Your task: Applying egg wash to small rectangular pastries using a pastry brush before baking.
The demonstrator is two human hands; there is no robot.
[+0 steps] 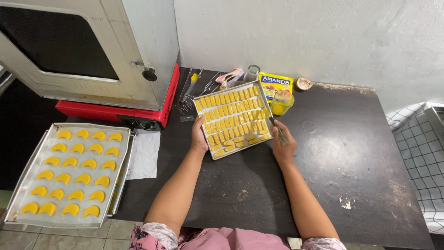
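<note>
A metal baking tray (203,98) filled with rows of small yellow oblong pastries (231,118) lies tilted on the dark table. My left hand (198,136) grips the tray's left edge. My right hand (280,141) is at the tray's right edge and is shut on a thin brush (274,122) whose tip reaches over the pastries. A small jar of yellow liquid (281,103) stands just beyond the right hand.
A second tray (23,178) of yellow crescent pastries sits at the left. A metal oven (134,51) stands on a red stove (157,115). A whisk (187,99), a yellow packet (275,83) and small utensils lie behind the tray. A checked cloth (423,157) is at right.
</note>
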